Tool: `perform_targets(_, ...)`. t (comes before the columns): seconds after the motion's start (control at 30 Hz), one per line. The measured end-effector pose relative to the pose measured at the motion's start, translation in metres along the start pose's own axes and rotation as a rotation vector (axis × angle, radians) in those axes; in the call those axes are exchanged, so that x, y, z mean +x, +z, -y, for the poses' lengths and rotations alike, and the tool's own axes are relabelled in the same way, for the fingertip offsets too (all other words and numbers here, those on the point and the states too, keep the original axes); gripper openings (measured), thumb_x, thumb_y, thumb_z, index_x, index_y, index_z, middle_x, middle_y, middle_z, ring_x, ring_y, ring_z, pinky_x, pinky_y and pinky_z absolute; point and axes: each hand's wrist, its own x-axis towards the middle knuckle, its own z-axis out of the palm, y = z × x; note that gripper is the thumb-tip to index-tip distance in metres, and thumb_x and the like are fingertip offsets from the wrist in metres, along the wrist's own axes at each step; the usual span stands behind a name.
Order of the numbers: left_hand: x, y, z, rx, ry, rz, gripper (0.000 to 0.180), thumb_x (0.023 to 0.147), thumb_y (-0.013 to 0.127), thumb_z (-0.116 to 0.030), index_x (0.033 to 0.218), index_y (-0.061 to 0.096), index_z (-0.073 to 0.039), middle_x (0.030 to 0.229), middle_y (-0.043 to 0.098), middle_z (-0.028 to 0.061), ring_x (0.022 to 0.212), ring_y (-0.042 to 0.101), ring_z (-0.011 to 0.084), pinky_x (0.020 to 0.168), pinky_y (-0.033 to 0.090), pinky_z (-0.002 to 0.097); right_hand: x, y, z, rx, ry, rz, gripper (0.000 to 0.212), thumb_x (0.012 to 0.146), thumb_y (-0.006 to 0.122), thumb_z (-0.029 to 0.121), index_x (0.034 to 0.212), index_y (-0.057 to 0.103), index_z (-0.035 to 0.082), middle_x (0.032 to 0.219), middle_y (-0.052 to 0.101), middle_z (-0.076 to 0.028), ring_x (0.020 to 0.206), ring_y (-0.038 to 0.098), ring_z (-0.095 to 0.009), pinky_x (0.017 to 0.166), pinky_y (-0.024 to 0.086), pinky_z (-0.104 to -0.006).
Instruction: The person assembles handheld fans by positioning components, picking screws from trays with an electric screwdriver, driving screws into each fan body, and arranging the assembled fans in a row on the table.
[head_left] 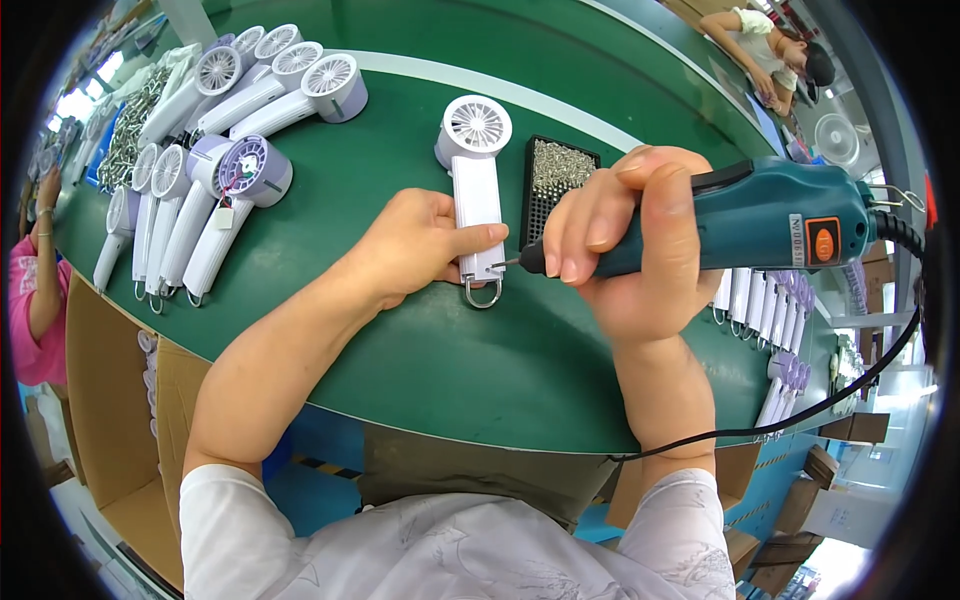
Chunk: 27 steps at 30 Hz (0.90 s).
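A white handheld fan [478, 190] lies on the green table with its round grille away from me and a metal loop at its near end. My left hand [425, 240] is closed round the handle, thumb on top. In my right hand [640, 235] is a teal electric screwdriver [770, 215], held level. Its bit points left and meets the handle's lower end, near the loop; whether a screw sits there is too small to tell. Just beyond my right fingers lies a black screw tray [560, 175] with many small screws heaped on its perforated plate.
Several fans [270, 80] are piled at the far left, one with its purple inside exposed [255, 170]. More fans [770, 305] lie in rows at the right. The screwdriver's black cable [840, 390] loops down by my right arm. A cardboard box [110, 400] stands left; other people sit at far left and far right.
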Motion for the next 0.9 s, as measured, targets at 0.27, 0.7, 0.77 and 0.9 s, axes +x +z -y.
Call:
perform_targets(0.27, -0.004, 0.002, -0.004, -0.013, -0.026, 0.008, 0.033, 0.092, 0.077, -0.019, 0.105, 0.067, 0.011, 0.09, 0.075, 0.0163, 0.073, 0.073, 0.0187, 0.063, 0.058, 0.0276, -0.004, -0.002, -0.007, -0.006, 0.022, -0.015, 0.01, 0.099, 0.061, 0.003, 0.103, 0.057, -0.005, 0.062, 0.058, -0.01, 0.044, 0.055, -0.017, 0.043, 0.049, -0.0324)
perform_targets(0.7, -0.002, 0.001, -0.003, 0.023, -0.018, 0.012, 0.033, 0.091, 0.077, -0.019, 0.103, 0.068, 0.01, 0.09, 0.075, 0.0157, 0.074, 0.073, 0.0181, 0.062, 0.058, 0.0278, -0.008, -0.006, -0.016, -0.205, 0.029, 0.128, 0.012, 0.105, 0.051, 0.013, 0.1, 0.053, 0.003, 0.065, 0.053, -0.008, 0.044, 0.05, -0.015, 0.043, 0.048, -0.033)
perform_targets(0.77, -0.002, 0.002, -0.007, 0.047, -0.024, -0.009, 0.031, 0.09, 0.078, -0.017, 0.102, 0.068, 0.01, 0.089, 0.075, 0.0157, 0.074, 0.073, 0.0184, 0.061, 0.058, 0.0284, -0.011, -0.001, -0.015, -0.226, 0.059, 0.105, 0.016, 0.105, 0.052, 0.012, 0.092, 0.049, 0.004, 0.067, 0.054, -0.009, 0.045, 0.049, -0.015, 0.043, 0.048, -0.0327)
perform_targets(0.9, 0.0, -0.004, 0.0, -0.018, -0.019, -0.026, 0.03, 0.09, 0.078, -0.015, 0.1, 0.069, 0.011, 0.089, 0.074, 0.0159, 0.073, 0.072, 0.0178, 0.061, 0.058, 0.0287, -0.008, -0.001, -0.021, -0.21, 0.069, 0.194, 0.017, 0.105, 0.052, 0.013, 0.091, 0.047, 0.005, 0.069, 0.054, -0.009, 0.046, 0.049, -0.016, 0.043, 0.046, -0.0323)
